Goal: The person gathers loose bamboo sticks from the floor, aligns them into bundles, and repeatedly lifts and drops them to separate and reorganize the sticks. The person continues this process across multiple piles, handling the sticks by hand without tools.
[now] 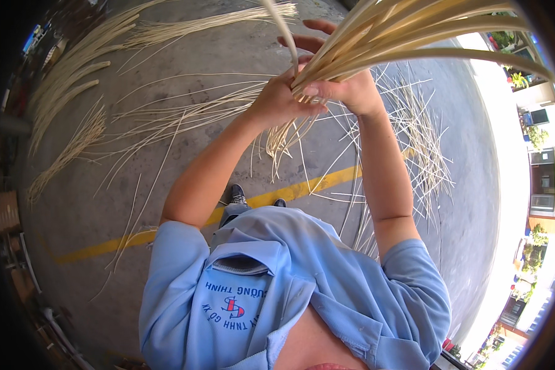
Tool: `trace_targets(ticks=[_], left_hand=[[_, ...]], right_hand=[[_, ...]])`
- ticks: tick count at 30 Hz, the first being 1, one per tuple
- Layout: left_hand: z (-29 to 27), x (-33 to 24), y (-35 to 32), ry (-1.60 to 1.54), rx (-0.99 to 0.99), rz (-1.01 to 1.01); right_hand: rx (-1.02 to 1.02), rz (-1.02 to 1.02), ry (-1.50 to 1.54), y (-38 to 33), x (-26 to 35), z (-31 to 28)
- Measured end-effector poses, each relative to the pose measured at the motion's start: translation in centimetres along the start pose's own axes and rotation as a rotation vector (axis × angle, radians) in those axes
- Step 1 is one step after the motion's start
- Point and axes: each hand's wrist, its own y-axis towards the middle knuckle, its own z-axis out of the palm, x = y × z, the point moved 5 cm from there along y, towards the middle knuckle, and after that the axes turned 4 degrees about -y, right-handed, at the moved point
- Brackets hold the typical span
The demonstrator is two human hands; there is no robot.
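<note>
A thick bundle of pale rattan canes (376, 40) rises between my hands at the top of the view and fans out to the upper right. My left hand (282, 102) is closed around the bundle's lower part. A single cane (283, 31) stands up beside that hand, apart from the rest. My right hand (351, 89) grips the bundle from the right, its thumb across the front. Some of its fingers show behind the canes, stretched and spread. Below my hands the bundle's lower ends (280, 140) hang down.
Loose canes (197, 111) lie across the grey floor to the left, with thicker heaps (74, 68) at the far left. A tangled pile of thin canes (416, 135) spreads on the right. A yellow line (314, 184) crosses the floor by my shoes (238, 194).
</note>
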Motion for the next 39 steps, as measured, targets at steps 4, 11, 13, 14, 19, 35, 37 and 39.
trace_targets(ticks=[4, 11, 13, 14, 19, 35, 37, 39], left_hand=[[-1.8, 0.0, 0.2, 0.19, -0.118, 0.161], [-0.9, -4.3, 0.9, 0.129, 0.007, 0.085], [-1.0, -5.3, 0.8, 0.049, -0.035, 0.183], [-1.0, -4.1, 0.4, 0.029, -0.026, 0.163], [0.7, -0.2, -0.5, -0.197, 0.048, -0.026], [0.6, 0.6, 1.4, -0.227, -0.054, 0.025], [0.6, 0.6, 1.8, -0.22, -0.071, 0.055], [0.6, 0.0, 2.0, -0.193, -0.062, 0.088]], right_hand=[[0.002, 0.076, 0.014, 1.3, 0.7, 1.7], [0.073, -0.065, 0.178, 3.3, 5.4, -1.2], [0.109, -0.111, 0.175, 3.7, 6.3, -1.5], [0.095, -0.152, 0.177, 3.7, 6.6, -1.1], [0.012, -0.017, 0.062, 0.1, 0.8, -0.4], [-0.115, -0.008, 0.033, -0.4, -0.7, -0.2], [-0.157, -0.033, 0.054, -0.6, -0.9, -0.4], [-0.201, -0.067, 0.044, -0.7, -0.6, -0.4]])
